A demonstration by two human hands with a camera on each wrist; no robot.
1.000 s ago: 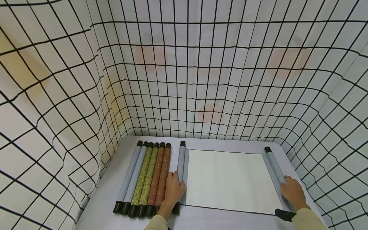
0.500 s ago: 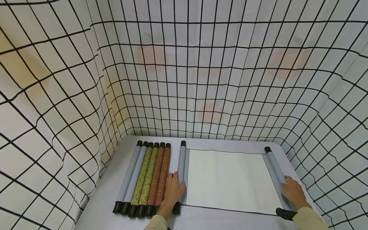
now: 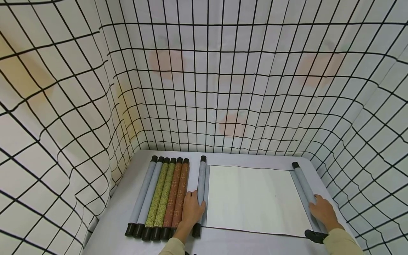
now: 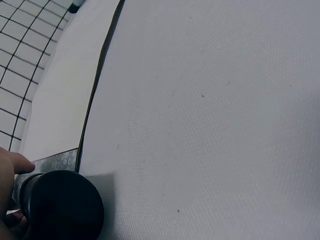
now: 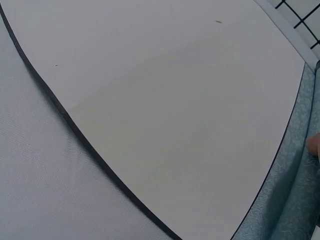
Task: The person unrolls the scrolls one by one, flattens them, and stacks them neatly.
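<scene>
A handscroll (image 3: pixel 248 198) lies spread across the table, its blank cream sheet between two pale blue-grey rolled ends. My left hand (image 3: pixel 192 209) grips the left roll (image 3: pixel 202 177) near its lower end. In the left wrist view that roll's black end cap (image 4: pixel 65 207) faces the camera, with the thumb (image 4: pixel 20 164) over the roll. My right hand (image 3: pixel 323 212) holds the right roll (image 3: pixel 301 179) along its lower half. Only a fingertip (image 5: pixel 313 145) on the blue patterned roll shows in the right wrist view. The hands' undersides are hidden.
Several rolled scrolls with black caps lie side by side on the left: blue-grey, green (image 3: pixel 162 194) and brown-red (image 3: pixel 178 194). A white cloth covers the table (image 3: pixel 248 244). Black grid netting (image 3: pixel 223 88) over white sheeting encloses the back and both sides.
</scene>
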